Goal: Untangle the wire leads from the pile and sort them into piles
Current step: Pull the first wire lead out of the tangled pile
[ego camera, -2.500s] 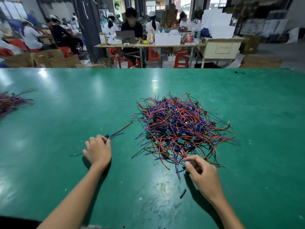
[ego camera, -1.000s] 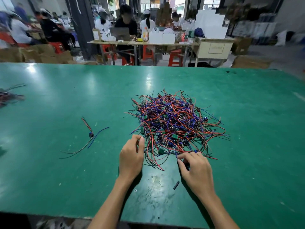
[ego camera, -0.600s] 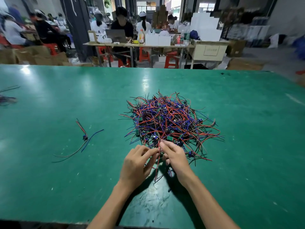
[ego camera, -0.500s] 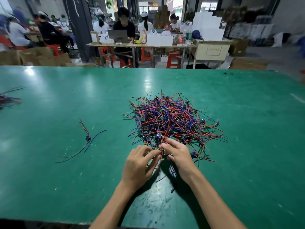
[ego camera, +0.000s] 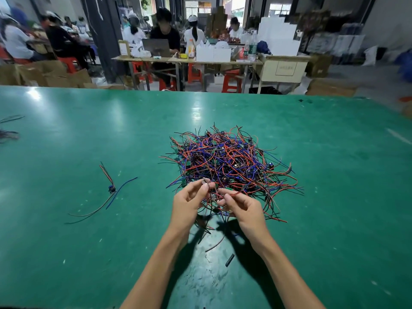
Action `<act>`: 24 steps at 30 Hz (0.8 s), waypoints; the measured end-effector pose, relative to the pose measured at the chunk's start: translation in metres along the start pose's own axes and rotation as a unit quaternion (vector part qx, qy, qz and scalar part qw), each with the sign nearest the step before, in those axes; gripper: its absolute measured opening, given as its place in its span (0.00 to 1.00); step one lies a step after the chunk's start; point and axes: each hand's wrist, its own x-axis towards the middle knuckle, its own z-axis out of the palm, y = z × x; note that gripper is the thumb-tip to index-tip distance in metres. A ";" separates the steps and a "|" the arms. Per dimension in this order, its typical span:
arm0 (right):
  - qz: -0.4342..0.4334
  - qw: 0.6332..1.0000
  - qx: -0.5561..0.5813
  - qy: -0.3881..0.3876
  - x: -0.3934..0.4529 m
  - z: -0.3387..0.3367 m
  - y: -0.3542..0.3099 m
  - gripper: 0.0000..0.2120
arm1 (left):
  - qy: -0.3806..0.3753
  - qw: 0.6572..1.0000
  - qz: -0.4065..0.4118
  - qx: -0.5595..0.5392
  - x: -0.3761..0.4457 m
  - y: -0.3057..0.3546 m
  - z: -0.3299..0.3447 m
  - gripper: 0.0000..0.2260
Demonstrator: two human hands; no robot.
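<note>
Head view, our listing of what we count.

Surface (ego camera: 334, 219): one, green, glossy, with light glare near its far edge.

Wire pile (ego camera: 229, 161): one, a tangled heap of red, blue and black leads with small green and blue parts caught among them, lying at the middle of the surface. We cannot count the single leads.

Left hand (ego camera: 188, 205): one, raised just above the near edge of the pile, thumb and forefinger pinched on a small part of a lead at the top of the bunch; the other fingers are curled.

Right hand (ego camera: 243, 207): one, just beside the left, thumb and forefinger pinched on a red wire (ego camera: 234, 194) of the same bunch; the other fingers are curled. Loose ends hang from between the two hands down toward the surface.

Sorted lead (ego camera: 111, 188): one set lying alone, well to the left of the pile. We count one small blue part with about four tails spreading from it, red, blue and dark.

Second pile (ego camera: 9, 134): one, dark wires at the far left edge, cut off by the frame and blurred.

Black tube piece (ego camera: 229, 260): one, short, lying on the surface near us between the two forearms.

Background: several seated people at tables with red stools; blurred, so we give no count.
</note>
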 end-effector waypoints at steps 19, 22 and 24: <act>0.012 0.979 -0.023 0.200 -0.019 -0.009 0.029 0.12 | -0.125 0.989 0.041 -0.066 -0.017 0.017 -0.024 0.14; 0.011 0.979 -0.024 0.200 -0.019 -0.010 0.030 0.12 | -0.077 0.968 0.172 0.167 -0.016 0.024 -0.029 0.11; 0.012 0.979 -0.023 0.200 -0.020 -0.010 0.030 0.12 | -0.036 0.931 0.217 0.292 -0.012 0.028 -0.036 0.11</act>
